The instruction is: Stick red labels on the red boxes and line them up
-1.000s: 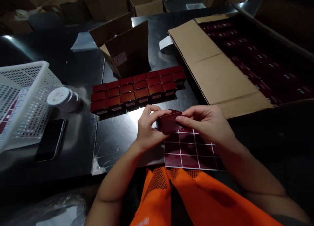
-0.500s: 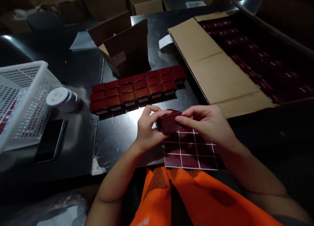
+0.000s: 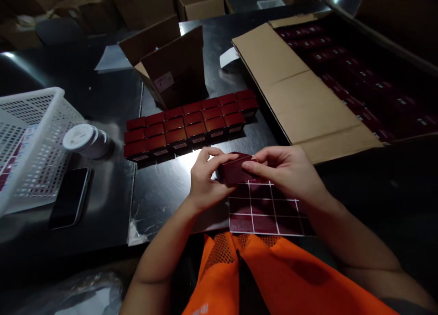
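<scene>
Near the middle of the frame, both hands pinch a small dark red box (image 3: 235, 170) just above the sticker sheet (image 3: 265, 210) on the desk (image 3: 160, 191). Left hand (image 3: 205, 180) and right hand (image 3: 287, 171) each have a closed grip on its ends. It looks light, stiff and easily dented, best held by the side edges.
</scene>
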The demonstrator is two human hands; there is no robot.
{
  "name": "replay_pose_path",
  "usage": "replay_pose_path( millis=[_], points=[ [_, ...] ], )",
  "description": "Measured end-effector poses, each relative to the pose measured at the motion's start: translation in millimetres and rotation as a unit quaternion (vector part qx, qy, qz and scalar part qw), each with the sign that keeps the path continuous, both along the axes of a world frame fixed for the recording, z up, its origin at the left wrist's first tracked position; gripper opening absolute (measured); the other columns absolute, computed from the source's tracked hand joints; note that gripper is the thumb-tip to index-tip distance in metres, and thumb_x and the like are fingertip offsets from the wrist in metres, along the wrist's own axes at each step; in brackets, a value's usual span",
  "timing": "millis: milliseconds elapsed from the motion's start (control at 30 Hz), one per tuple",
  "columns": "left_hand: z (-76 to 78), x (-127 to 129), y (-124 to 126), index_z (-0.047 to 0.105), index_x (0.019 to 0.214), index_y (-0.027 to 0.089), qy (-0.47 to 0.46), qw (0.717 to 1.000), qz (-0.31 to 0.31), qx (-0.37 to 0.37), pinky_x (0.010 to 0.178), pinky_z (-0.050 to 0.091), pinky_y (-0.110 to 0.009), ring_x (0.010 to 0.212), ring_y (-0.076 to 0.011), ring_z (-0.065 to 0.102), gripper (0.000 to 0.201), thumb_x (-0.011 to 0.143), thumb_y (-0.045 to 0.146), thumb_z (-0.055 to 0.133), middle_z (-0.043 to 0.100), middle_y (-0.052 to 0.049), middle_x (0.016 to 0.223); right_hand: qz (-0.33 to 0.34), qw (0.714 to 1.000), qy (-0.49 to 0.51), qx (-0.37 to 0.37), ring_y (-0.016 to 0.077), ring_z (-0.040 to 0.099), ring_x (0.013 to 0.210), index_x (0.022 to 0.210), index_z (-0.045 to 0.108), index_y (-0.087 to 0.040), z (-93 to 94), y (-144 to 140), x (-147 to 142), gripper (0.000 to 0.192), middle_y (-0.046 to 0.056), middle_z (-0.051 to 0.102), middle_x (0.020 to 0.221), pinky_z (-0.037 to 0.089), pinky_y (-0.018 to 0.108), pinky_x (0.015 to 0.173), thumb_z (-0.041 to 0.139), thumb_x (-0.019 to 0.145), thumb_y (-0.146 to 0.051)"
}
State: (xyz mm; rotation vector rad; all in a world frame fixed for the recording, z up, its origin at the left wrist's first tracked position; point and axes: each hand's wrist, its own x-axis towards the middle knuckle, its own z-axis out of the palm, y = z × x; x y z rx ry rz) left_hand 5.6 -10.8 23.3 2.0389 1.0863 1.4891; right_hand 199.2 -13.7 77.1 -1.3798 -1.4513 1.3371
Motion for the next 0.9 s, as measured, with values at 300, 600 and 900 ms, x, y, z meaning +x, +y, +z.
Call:
replay_pose_path(
  millis=[300, 600, 900],
  points=[
    [-0.5, 0.2, -0.4, 0.069, 0.109, 0.022, 0.021, 1.000, 0.011, 0.009, 0.075, 0.052, -0.028, 0.087, -0.0156, 0.059, 0.041, 0.070, 0.026, 0.082, 0.059, -0.002, 0.095, -0.029, 0.990, -0.106, 0.093, 0.0152, 0.059, 0.047, 0.073, 0.073, -0.020, -1.9, -4.0, -4.0, 0.033, 0.000, 0.067, 0.058, 0.041, 0.025, 0.043, 0.081, 0.077, -0.051],
    [-7.9, 2.4, 2.6, 0.068, 0.103, 0.023, -0.014, 1.000, -0.019, 0.006, 0.076, 0.052, -0.028, 0.090, -0.0166, 0.060, 0.042, 0.065, 0.022, 0.084, 0.059, -0.001, 0.095, -0.134, 0.921, -0.303, 0.206, 0.0164, 0.058, 0.050, 0.078, 0.059, -0.022, 1.1, 7.5, 24.5, 0.057, -0.004, 0.061, 0.057, 0.041, 0.027, 0.049, 0.087, 0.059, -0.067],
    [-35.9, 18.1, 11.0, 0.055, 0.111, 0.026, -0.297, 0.898, -0.069, -0.318, 0.077, 0.055, -0.031, 0.086, -0.0173, 0.065, 0.050, 0.076, 0.055, 0.075, 0.065, -0.002, 0.101, 0.116, 0.891, -0.347, 0.267, 0.0313, 0.061, 0.108, 0.117, 0.067, -0.017, -85.0, 5.2, 74.4, 0.038, 0.014, 0.065, 0.115, 0.052, 0.045, 0.095, 0.077, 0.086, -0.035]
  ],
)
